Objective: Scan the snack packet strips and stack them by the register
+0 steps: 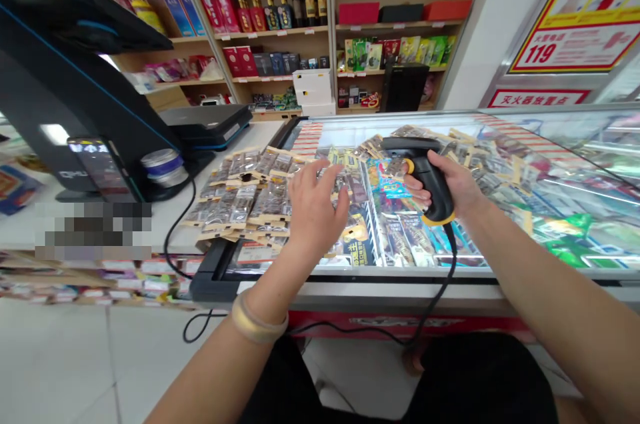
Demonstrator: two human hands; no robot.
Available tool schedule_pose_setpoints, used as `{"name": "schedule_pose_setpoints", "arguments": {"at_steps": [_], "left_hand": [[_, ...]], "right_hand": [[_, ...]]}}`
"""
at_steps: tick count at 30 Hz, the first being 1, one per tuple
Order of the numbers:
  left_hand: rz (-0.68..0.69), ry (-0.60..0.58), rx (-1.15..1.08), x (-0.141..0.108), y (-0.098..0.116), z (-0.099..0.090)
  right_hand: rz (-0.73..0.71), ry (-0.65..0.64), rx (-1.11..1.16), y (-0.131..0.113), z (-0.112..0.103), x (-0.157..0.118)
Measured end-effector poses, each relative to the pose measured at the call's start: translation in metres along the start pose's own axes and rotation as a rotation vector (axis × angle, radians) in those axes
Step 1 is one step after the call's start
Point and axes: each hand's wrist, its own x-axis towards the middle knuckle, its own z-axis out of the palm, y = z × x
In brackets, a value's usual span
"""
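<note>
My right hand (459, 185) grips a black and yellow barcode scanner (434, 185) by its handle, its head pointing left. A black cable hangs from the handle. My left hand (317, 207), with a gold bracelet (254, 321) on the wrist, is open with fingers apart. It is over the right side of a pile of small clear-and-brown packets (245, 194); whether it touches them I cannot tell. More such packets (475, 151) lie behind and right of the scanner. The pile rests on the glass top of a freezer (350, 272), where wrapped goods show through.
On the left counter stand a checkout terminal (100, 97), a phone (100, 161), a roll of tape (164, 167) and a flat black scale (207, 121). The scanner cable (350, 327) loops below the freezer's front edge. Stocked shelves (265, 31) line the back.
</note>
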Motion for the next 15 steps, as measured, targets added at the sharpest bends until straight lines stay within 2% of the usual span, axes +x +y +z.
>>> {"name": "schedule_pose_setpoints", "arguments": {"at_steps": [3,6,8,11,15], "left_hand": [[0.032,-0.101,-0.194,0.014,0.022,0.037],[0.024,-0.23,-0.317,0.028,0.051,0.074],[-0.013,-0.364,-0.277,0.034,0.071,0.094],[-0.032,-0.564,-0.099,0.038,0.093,0.116],[-0.023,-0.645,-0.004,0.038,0.099,0.132]], "right_hand": [[-0.033,0.101,-0.002,-0.014,-0.023,-0.02],[-0.078,0.141,0.001,-0.021,-0.048,-0.033],[-0.109,0.136,0.004,-0.022,-0.065,-0.037],[-0.141,0.075,0.006,-0.021,-0.088,-0.039],[-0.16,0.008,0.014,-0.02,-0.103,-0.041]]}}
